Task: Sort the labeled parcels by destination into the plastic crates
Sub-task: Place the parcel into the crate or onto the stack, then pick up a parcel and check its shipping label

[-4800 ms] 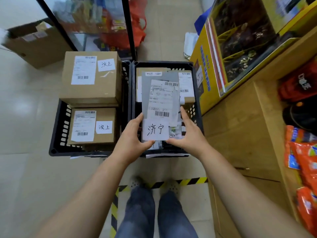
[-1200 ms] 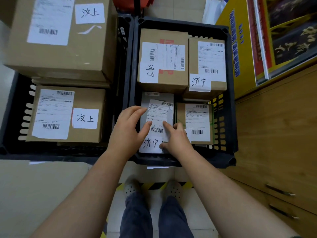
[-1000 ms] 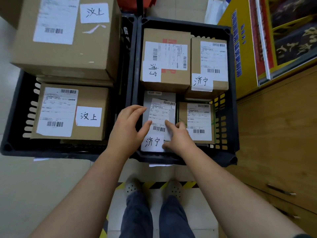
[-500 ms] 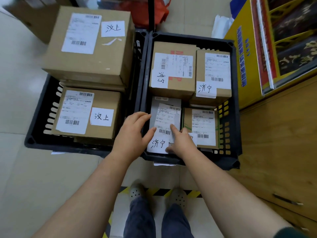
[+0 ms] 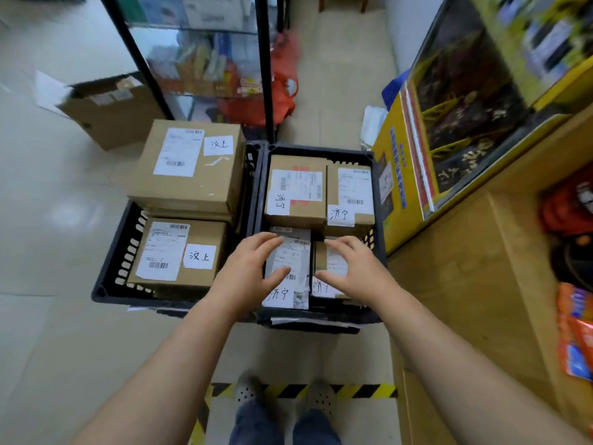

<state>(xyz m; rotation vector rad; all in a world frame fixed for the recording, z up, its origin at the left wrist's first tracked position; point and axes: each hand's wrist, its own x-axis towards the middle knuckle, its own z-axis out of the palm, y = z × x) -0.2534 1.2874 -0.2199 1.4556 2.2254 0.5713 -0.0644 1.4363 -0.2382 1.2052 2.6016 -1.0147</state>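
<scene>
Mailer (image 5: 296,261): flat grey pouch with a white shipping label and a handwritten destination slip at its near end.
Where: it lies flat in the right crate (image 5: 321,150), at about 7 o'clock of the crate floor, taking 12 o'clock as away from the person.
Neighbours: a small box (image 5: 321,256) is just beside it at 5 o'clock. Two taller boxes stand at 11 o'clock (image 5: 296,191) and 1 o'clock (image 5: 349,194).
Left hand (image 5: 250,271): fingers spread and straight over the mailer's 9 o'clock edge, thumb across the label, gripping nothing. Whether it touches the mailer I cannot tell.
Right hand (image 5: 353,268): spread the same way over the small box, holding nothing. Contact is unclear.
Left crate (image 5: 106,277): sits against the right crate at its 9 o'clock and holds two boxes (image 5: 189,165) (image 5: 179,252), both with a different slip.
Sorting: the readable slips in the right crate look alike, so the mailer seems to be in its proper crate.
Handling: probably light, thin and pliable. Its plastic skin looks slick, and it would likely sag if lifted by one end. The contents are hidden, so how fragile it is cannot be told.
Hold: best taken at the two long edges, 3 and 9 o'clock, with thumbs on top. The edge against the small box leaves little room for fingers.
</scene>
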